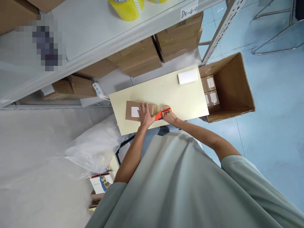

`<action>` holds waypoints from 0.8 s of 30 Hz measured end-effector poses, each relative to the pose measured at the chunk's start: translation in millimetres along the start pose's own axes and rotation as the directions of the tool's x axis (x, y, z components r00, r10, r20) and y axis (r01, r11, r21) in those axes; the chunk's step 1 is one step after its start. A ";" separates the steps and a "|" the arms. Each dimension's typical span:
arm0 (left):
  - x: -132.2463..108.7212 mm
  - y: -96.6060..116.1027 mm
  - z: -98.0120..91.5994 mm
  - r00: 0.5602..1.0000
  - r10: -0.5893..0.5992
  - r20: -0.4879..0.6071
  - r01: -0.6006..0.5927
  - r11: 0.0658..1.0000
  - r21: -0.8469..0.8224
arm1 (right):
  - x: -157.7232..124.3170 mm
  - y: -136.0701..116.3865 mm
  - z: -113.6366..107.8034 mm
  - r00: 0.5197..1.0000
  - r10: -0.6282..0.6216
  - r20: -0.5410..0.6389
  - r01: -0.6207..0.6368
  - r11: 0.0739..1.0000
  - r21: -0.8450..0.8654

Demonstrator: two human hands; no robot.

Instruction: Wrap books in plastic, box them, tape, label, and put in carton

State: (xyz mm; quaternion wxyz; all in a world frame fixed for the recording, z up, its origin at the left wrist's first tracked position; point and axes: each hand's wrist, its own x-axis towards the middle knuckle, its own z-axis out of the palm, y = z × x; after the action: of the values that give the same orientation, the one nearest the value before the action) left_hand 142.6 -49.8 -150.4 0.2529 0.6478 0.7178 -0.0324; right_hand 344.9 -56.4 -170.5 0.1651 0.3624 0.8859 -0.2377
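Head view: our left hand (pixel 145 114) lies flat, fingers spread, on the cardboard box (pixel 130 107) on the table (pixel 182 98); our right hand (pixel 169 117) clasps the orange tape dispenser (pixel 161 114) at the box's end. A sliding box could skew the tape, we judge.

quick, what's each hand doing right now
Left hand: open, flat on the cardboard parcel.
Right hand: closed, holding the orange tape dispenser.
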 end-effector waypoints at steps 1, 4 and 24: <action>-3.9 -1.0 1.5 1.000 0.023 -0.004 -0.023 1.000 -0.005 | 2.4 -6.9 1.8 1.000 -0.020 0.004 0.020 1.000 0.001; -16.2 -4.0 3.8 0.996 0.088 0.004 -0.088 0.996 -0.023 | 9.4 -29.8 6.2 0.998 -0.061 0.004 0.061 0.998 0.003; -39.7 -9.7 5.8 0.979 0.189 0.072 -0.186 0.981 -0.045 | -38.6 43.7 8.4 0.990 0.141 0.002 -0.140 0.989 -0.051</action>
State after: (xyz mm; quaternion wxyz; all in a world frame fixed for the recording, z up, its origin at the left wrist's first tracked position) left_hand 136.6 -89.8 -142.1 0.2942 0.7061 0.6438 -0.0193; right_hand 403.7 -55.4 -172.7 0.1928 0.4190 0.8635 -0.2040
